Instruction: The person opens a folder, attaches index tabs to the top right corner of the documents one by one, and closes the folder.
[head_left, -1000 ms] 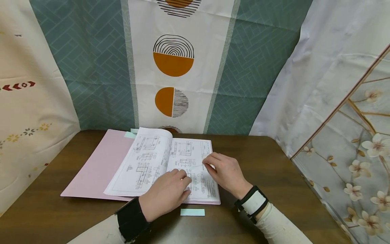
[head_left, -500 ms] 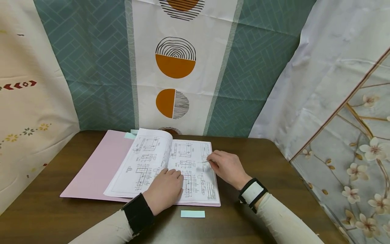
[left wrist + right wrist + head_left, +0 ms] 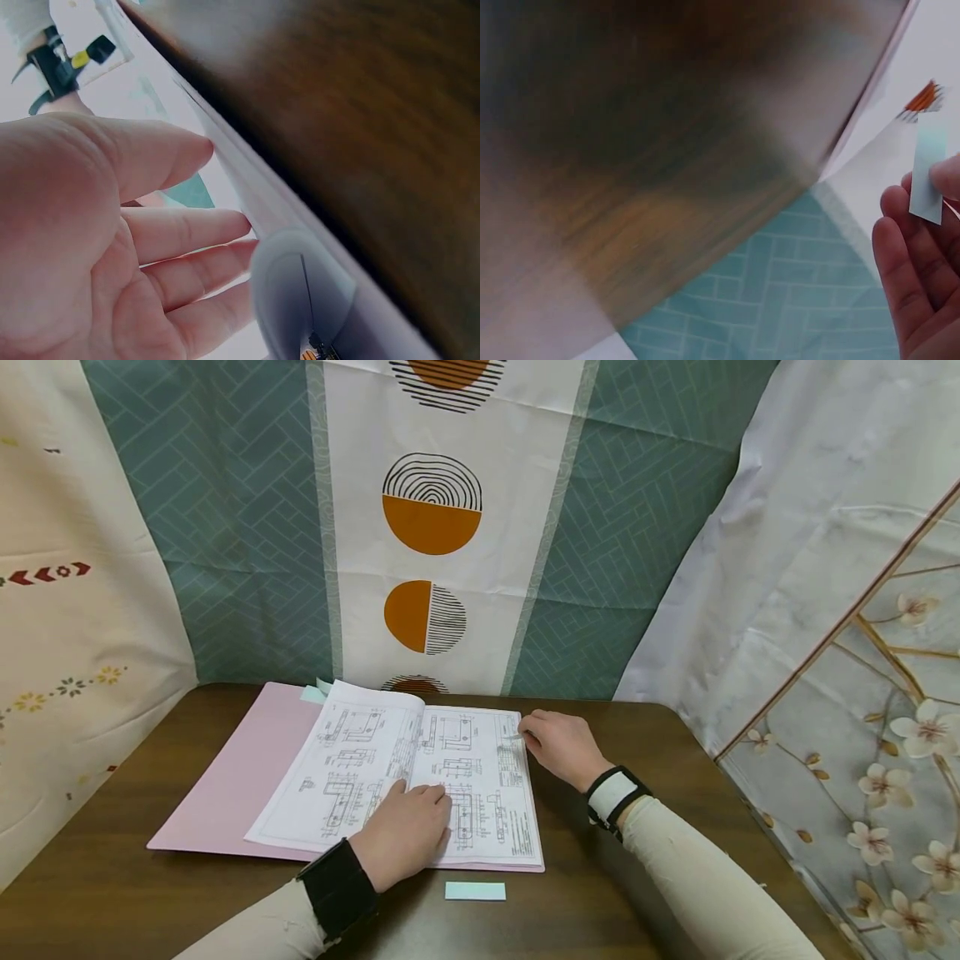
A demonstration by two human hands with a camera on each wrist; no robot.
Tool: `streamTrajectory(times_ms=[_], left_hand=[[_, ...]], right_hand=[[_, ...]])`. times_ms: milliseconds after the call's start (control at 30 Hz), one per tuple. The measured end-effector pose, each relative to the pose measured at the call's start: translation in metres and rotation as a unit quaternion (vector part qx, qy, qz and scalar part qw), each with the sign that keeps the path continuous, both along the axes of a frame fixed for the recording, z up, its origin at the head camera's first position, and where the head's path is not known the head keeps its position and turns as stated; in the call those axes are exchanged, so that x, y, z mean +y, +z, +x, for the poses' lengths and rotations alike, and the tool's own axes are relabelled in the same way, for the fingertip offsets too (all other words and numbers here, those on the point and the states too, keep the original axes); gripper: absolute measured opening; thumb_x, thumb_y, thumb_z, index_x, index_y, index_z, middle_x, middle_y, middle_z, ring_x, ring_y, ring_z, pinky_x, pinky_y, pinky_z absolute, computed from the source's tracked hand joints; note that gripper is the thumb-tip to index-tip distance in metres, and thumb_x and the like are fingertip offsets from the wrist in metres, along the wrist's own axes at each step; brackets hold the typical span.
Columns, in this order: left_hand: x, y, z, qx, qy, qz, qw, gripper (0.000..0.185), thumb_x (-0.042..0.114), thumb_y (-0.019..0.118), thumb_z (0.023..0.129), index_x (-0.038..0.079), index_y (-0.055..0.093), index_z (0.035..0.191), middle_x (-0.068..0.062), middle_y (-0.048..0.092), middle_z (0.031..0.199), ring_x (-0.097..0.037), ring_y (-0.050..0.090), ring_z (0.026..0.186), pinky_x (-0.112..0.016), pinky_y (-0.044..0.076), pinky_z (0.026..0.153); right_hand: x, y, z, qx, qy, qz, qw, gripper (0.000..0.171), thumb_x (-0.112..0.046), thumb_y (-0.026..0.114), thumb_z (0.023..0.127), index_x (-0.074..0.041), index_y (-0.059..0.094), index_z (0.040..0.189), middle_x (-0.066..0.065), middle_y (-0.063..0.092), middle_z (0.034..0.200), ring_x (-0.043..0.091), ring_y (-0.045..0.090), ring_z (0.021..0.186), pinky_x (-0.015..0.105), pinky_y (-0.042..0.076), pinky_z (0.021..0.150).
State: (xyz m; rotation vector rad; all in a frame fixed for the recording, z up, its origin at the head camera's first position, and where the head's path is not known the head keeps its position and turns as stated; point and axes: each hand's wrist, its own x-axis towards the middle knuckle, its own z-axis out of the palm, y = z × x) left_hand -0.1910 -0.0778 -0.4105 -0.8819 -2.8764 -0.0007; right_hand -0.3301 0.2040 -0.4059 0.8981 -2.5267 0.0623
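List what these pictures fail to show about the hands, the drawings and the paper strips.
- Head view: the print on the open booklet of drawings is too small to read.
- Head view: the left hand covers part of the lower pages.
- Head view: the pale strip in the right hand is mostly hidden by the fingers.
- Right wrist view: the wooden table is blurred.
- Head view: the pale green tabs are partly under the pages.

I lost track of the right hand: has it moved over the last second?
Yes. The right hand has slid away from the person along the booklet edge, from mid-page up to its far right corner.
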Motion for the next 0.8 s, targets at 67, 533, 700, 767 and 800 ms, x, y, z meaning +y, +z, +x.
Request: streamTrajectory(times_ms=[67,533,700,767,800], left_hand=[[-0.001,0.001,0.0,-0.003,-0.001,0.008,1.0,0.04,0.029,0.078,0.103,-0.002,0.076,0.127,-0.016,0.075,0.129,-0.033,0.072,0.121,-0.063,0.053,0.104],[-0.001,0.001,0.001,0.019,-0.008,0.004,0.9998,0.036,0.03,0.079,0.101,0.002,0.077,0.124,-0.012,0.075,0.121,-0.032,0.072,0.111,-0.058,0.056,0.095],[-0.002,0.0,0.002,0.03,-0.008,0.004,0.9995,0.033,0.029,0.079,0.101,0.003,0.078,0.121,-0.011,0.075,0.119,-0.031,0.072,0.109,-0.057,0.056,0.093],[-0.001,-0.001,0.001,0.033,-0.011,0.004,0.9994,0.032,0.029,0.078,0.101,0.003,0.078,0.12,-0.011,0.075,0.117,-0.031,0.072,0.107,-0.057,0.056,0.092],[-0.001,-0.001,0.001,0.036,-0.012,0.004,0.9993,0.032,0.029,0.078,0.101,0.003,0.078,0.12,-0.011,0.075,0.116,-0.031,0.072,0.107,-0.057,0.056,0.091]], right_hand=[[0.001,-0.001,-0.009,0.009,-0.001,-0.002,1.0,0.012,-0.008,0.087,0.095,-0.015,0.082,0.104,-0.001,0.077,0.099,0.015,0.072,0.08,0.034,0.061,0.07],[-0.004,-0.011,-0.053,0.011,-0.029,-0.011,0.999,0.005,-0.01,0.084,0.099,-0.014,0.082,0.103,0.001,0.074,0.096,0.02,0.071,0.084,0.038,0.062,0.073],[-0.005,-0.014,-0.064,0.001,-0.039,0.006,0.999,0.006,-0.011,0.083,0.099,-0.014,0.083,0.104,0.001,0.075,0.097,0.02,0.073,0.086,0.038,0.062,0.076],[-0.004,-0.014,-0.066,0.005,-0.041,0.008,0.999,0.005,-0.01,0.083,0.099,-0.014,0.083,0.102,0.001,0.074,0.094,0.02,0.072,0.084,0.038,0.062,0.073],[-0.004,-0.014,-0.067,0.009,-0.042,0.008,0.999,0.005,-0.009,0.084,0.098,-0.014,0.082,0.101,0.001,0.073,0.092,0.02,0.072,0.083,0.038,0.062,0.072]])
